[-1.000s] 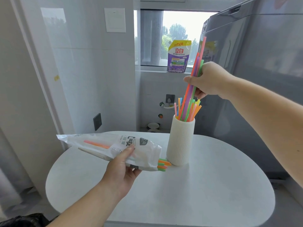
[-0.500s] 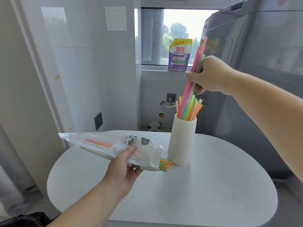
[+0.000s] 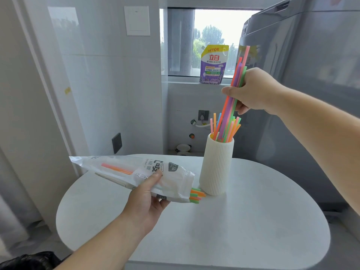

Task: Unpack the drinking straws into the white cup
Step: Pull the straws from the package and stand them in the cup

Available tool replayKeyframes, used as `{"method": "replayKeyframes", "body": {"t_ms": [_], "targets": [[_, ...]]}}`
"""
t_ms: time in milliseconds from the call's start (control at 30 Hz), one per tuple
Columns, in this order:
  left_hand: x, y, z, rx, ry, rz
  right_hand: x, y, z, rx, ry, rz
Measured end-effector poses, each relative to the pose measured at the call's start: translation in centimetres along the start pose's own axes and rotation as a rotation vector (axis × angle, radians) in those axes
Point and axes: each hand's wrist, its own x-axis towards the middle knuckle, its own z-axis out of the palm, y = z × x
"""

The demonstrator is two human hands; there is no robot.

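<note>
Bench (image 3: 233, 221): white, rounded top, carrying the cup and part of the bag.

Cup (image 3: 217, 166): white, ribbed, upright near the bench's far middle. Straws (image 3: 232, 127) of pink, orange, blue and green stand in it, fanning out over the rim.

Bundle (image 3: 231, 100): long straws, orange, purple, green and pink, tilted, lower ends inside the cup mouth, upper ends reaching above the fist.

Right hand (image 3: 253, 90): above the cup, fingers closed round the bundle's upper half.

Bag (image 3: 136, 172): clear and white plastic with printed lettering, lying roughly level, sealed end pointing left past the bench edge, open end just beside the foot of the cup. One orange-pink straw shows through the clear part. Straw ends (image 3: 196, 195), green, orange and pink, stick out of the open end, close to the cup's base; whether they touch it cannot be told.

Left hand (image 3: 148, 197): under the bag's middle, thumb on top, gripping it just above the bench.

Pouch (image 3: 213, 64): purple and white, standing on the window ledge behind the cup.

Appliance (image 3: 311, 84): large, grey, to the right, behind the bench.

Wall: white tiles, a dark socket (image 3: 116, 143) low on the left.
</note>
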Motion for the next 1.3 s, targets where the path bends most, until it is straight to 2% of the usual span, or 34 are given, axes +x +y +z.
{"method": "replayKeyframes", "body": {"t_ms": [233,433,800,1200,1300], "targets": [[0.0,-0.1,0.1,-0.007,-0.001,0.003,-0.4,-0.2,0.0,0.033,0.000,0.009],[0.0,-0.1,0.0,-0.003,0.007,0.001,-0.5,-0.5,-0.6,0.091,0.083,0.007],[-0.1,-0.2,0.1,-0.004,0.002,-0.002,-1.0,-0.8,-0.9,0.149,0.137,-0.027],[0.0,-0.2,0.2,-0.008,0.014,-0.003,-1.9,-1.9,-3.1,0.234,0.443,-0.102],[-0.1,-0.2,0.2,-0.005,0.012,0.003,-2.1,-2.1,-3.4,0.236,0.474,-0.101]]}}
